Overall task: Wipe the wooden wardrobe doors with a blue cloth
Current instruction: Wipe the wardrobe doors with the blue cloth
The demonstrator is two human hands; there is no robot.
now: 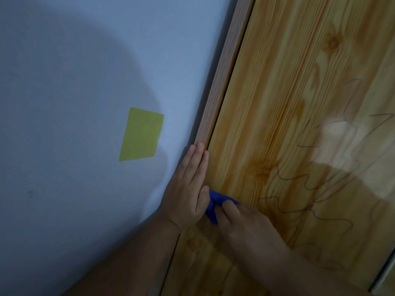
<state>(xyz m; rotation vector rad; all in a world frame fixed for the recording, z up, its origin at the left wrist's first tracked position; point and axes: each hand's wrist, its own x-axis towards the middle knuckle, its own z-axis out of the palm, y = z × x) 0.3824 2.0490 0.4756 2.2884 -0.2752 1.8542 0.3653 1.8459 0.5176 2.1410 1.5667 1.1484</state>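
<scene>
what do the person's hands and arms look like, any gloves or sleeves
The left hand and right hand are bare: no gloves, and no rings or watch show. The left forearm and right forearm are bare too, with no sleeve in view.

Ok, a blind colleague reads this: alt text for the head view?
The right hand holds a blue cloth against a scribbled-on wooden wardrobe door, while the left hand lies flat along its frame. A yellow-green note sticks on the wall.

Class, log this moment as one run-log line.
phase: wiping | left hand: flat along wooden frame | right hand: holds blue cloth on wardrobe door | scribbles: on door, right of cloth
</scene>
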